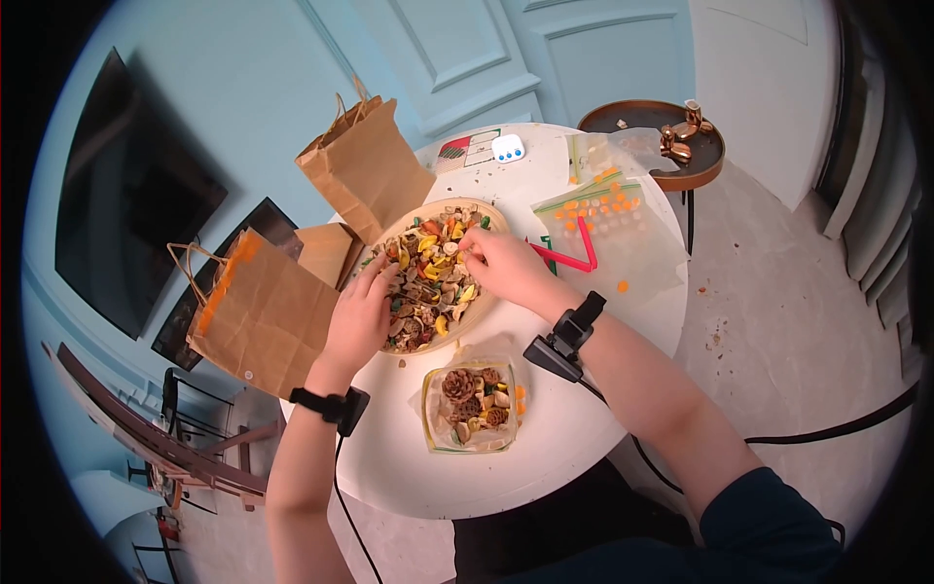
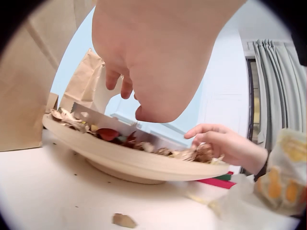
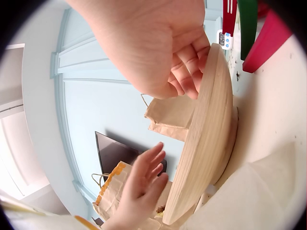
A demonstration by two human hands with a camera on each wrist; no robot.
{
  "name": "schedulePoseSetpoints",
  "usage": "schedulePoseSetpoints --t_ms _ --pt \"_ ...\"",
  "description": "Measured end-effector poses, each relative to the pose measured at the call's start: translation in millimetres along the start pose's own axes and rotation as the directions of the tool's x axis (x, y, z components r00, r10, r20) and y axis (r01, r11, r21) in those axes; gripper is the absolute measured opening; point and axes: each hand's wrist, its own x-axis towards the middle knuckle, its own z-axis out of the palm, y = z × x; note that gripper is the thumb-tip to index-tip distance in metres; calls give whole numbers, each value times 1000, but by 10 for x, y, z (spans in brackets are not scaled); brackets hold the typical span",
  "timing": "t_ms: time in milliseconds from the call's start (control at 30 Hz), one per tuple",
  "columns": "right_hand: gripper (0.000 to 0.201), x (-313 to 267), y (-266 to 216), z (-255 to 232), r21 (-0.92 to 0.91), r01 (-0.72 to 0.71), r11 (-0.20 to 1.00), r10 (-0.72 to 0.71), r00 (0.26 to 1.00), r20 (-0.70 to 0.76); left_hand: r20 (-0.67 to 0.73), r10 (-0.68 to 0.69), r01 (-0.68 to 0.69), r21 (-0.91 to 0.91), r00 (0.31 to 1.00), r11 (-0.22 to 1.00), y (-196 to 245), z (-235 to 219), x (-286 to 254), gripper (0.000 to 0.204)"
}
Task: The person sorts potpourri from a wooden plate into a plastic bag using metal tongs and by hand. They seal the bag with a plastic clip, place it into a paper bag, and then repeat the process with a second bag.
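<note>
A pale blue panelled wall (image 1: 282,49) rises over a grey marbled floor (image 1: 744,282), a large black flat screen (image 1: 136,195) at left. The round white table (image 1: 409,487) bears two brown paper bags (image 1: 258,316) and a round pale wooden dish (image 1: 477,313) of dried petals and pods (image 1: 420,282). At the dish, the left hand (image 1: 358,310) has fingers slightly spread; the right hand (image 1: 508,265) has curled fingers, pinching what I cannot tell. Nearer the body sits a clear square container (image 1: 426,420) of pine cones (image 1: 458,386).
</note>
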Motion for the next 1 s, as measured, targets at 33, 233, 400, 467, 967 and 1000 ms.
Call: schedulePoseSetpoints --t_ms 33,233,400,467,967,1000 --pt "18 -3 -12 -8 6 -13 1000 13 1000 4 -51 -30 26 -77 998 997 103 -113 -6 41" --pt "18 -10 -8 -3 10 41 999 -41 999 23 77 284 -240 -353 956 904 597 -846 -271 19" --pt "16 -13 -162 -83 32 36 999 -42 982 183 245 407 -289 -404 880 868 954 -973 -568 35" --pt "15 1 -255 -107 210 9 978 -66 962 263 343 385 -271 -336 857 902 1009 -955 -679 33" --pt "35 -667 -1070 -329 -473 254 844 103 788 607 264 -18 138 -443 964 886 597 -934 -722 8" --pt "34 -681 -1052 -324 -490 241 838 119 795 595 254 -35 152 -455 966 877 619 -961 -723 9"
